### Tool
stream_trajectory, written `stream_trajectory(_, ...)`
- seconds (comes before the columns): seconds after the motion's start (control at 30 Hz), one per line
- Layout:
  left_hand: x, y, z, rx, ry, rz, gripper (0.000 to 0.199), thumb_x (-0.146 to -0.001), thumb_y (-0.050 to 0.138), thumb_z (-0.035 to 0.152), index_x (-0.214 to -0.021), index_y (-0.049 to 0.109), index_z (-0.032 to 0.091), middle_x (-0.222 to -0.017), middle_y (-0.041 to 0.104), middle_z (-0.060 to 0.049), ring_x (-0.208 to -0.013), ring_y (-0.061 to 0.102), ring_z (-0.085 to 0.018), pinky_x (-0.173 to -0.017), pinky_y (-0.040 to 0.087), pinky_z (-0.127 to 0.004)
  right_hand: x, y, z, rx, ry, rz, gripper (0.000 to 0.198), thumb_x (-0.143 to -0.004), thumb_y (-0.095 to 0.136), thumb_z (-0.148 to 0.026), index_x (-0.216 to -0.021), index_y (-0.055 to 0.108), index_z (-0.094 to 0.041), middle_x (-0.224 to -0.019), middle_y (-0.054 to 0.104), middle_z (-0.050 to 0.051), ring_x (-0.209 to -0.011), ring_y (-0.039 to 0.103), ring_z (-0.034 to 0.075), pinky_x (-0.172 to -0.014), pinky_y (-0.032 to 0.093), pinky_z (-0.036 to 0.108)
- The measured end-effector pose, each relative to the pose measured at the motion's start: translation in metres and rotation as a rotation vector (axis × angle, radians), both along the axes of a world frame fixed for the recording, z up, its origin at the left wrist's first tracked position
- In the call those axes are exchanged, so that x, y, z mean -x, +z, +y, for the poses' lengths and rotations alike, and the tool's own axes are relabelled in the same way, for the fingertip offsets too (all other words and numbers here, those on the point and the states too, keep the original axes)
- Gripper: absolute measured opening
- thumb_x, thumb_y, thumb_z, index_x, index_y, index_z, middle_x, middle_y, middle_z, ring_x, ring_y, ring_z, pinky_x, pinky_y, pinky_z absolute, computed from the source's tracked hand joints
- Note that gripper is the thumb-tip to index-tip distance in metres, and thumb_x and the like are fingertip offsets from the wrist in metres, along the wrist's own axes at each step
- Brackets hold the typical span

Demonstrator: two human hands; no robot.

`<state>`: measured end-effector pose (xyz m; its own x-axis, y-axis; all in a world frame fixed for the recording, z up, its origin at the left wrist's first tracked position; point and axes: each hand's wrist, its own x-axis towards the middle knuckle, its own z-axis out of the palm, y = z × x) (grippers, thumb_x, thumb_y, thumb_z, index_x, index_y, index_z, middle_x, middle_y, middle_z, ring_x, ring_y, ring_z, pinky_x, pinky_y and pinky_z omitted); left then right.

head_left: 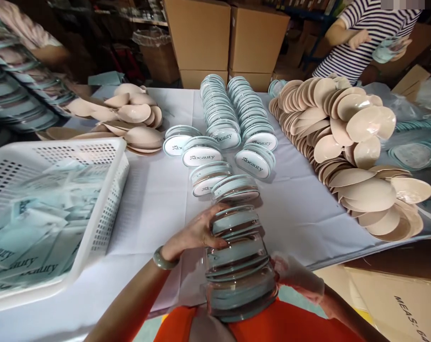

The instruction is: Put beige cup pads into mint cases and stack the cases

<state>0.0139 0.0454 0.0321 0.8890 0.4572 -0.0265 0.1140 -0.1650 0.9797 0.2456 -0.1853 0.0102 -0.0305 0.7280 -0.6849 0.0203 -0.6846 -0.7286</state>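
A long stack of clear oval cases with pale teal inserts (237,256) runs from the table towards my orange-clad front. My left hand (201,231), a bangle on its wrist, is closed around the stack's left side, thumb and fingers apart along it. Against the lower right side of the same stack is my right hand (290,273); it is smeared by motion, and its fingers are partly hidden. Just beyond lie shorter groups of these oval cases (202,157), some labelled "beauty", leaning on one another.
Two rows of oval cases (215,104) stretch back. Beige cup-shaped pads (365,190) are heaped right, more pads (135,114) left. A white perforated basket (112,190) holds teal packets. Cardboard boxes (197,38) stand behind. A person in stripes (372,33) holds a teal item; another person (37,38) is left.
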Motion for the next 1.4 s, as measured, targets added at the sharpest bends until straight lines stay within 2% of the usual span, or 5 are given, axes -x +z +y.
stream_trajectory(0.33,-0.006,0.04,-0.015,-0.376,-0.242,0.378,0.132,-0.057,0.09,0.062,-0.164,0.021,0.029,-0.157,0.034,-0.02,-0.143,0.036,-0.049,-0.112,0.039,-0.064,0.013,0.027,0.015,0.091,-0.014,-0.138,0.023,-0.06,0.055,-0.035,-0.061,0.064,-0.013,-0.052,0.064,0.002,-0.049,0.062,0.014,-0.046,0.048,0.018)
stream_trajectory(0.53,-0.01,0.028,-0.031,-0.405,-0.204,0.396,0.126,-0.053,0.094,0.059,-0.16,0.032,0.037,-0.143,0.036,-0.013,-0.136,0.035,-0.048,-0.112,0.034,-0.069,0.004,0.034,0.017,0.152,0.138,-0.081,0.017,-0.058,0.058,-0.024,-0.06,0.07,-0.013,-0.055,0.067,0.003,-0.044,0.056,0.009,-0.04,0.044,0.015)
stream_trajectory(0.7,-0.009,0.03,-0.03,-0.394,-0.189,0.407,0.126,-0.049,0.097,0.056,-0.158,0.037,0.037,-0.133,0.039,-0.01,-0.13,0.039,-0.042,-0.111,0.039,-0.063,-0.005,0.012,0.005,0.101,-0.073,0.216,0.02,-0.058,0.064,-0.032,-0.053,0.064,-0.013,-0.049,0.06,0.001,-0.037,0.047,0.005,-0.037,0.037,0.012)
stream_trajectory(1.23,-0.007,0.02,-0.028,-0.376,-0.189,0.399,0.126,-0.047,0.099,0.052,-0.157,0.04,0.036,-0.145,0.035,-0.012,-0.137,0.035,-0.044,-0.116,0.036,-0.061,0.004,0.008,0.0,0.081,0.158,0.047,0.022,-0.061,0.063,-0.025,-0.074,0.073,-0.011,-0.072,0.071,0.004,-0.059,0.063,0.013,-0.038,0.044,0.015)
stream_trajectory(1.4,-0.009,0.026,-0.03,-0.401,-0.211,0.407,0.126,-0.048,0.098,0.052,-0.157,0.038,0.035,-0.141,0.037,-0.012,-0.135,0.037,-0.043,-0.114,0.038,-0.061,0.003,0.04,0.001,0.084,0.153,0.027,0.017,-0.059,0.047,-0.021,-0.067,0.06,-0.014,-0.059,0.061,-0.001,-0.043,0.046,0.007,-0.035,0.036,0.015)
